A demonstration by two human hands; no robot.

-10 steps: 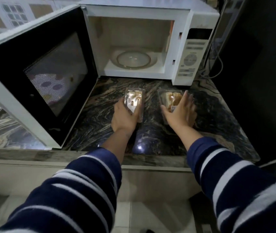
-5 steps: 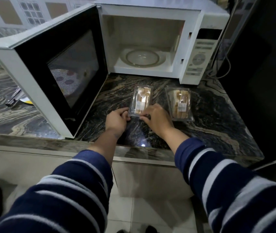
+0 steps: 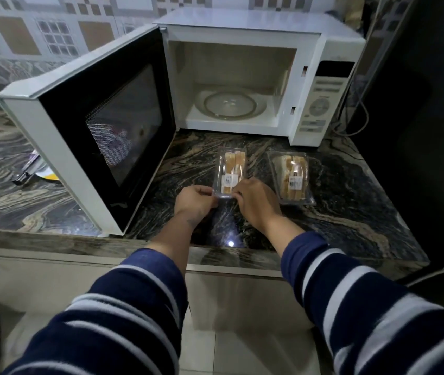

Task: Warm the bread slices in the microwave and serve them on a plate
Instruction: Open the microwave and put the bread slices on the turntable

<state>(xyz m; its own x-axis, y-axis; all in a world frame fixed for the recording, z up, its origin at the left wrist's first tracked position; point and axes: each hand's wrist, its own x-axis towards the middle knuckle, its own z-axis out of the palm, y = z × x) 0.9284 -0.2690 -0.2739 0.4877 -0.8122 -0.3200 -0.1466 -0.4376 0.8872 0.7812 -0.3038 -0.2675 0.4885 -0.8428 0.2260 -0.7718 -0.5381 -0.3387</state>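
Pinching the near corners of the clear plastic clamshell pack of bread slices (image 3: 230, 171) at frame centre, your left hand (image 3: 195, 203) and right hand (image 3: 256, 204) had fingers curled narrow on its rim. It looked light, thin-walled and easily crushed, so the stiff rim was the place to hold. The glossy dark marbled stone bench (image 3: 350, 212) probably let it slide. A white microwave (image 3: 242, 74) stood open at upper centre.

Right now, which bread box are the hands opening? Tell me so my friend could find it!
Find the white microwave with its door swung open. On the dark marble counter in front of it lie two clear plastic boxes of bread. It is the left box, nearer the door, with the left hand and right hand pinching its near edge; the right box lies untouched.
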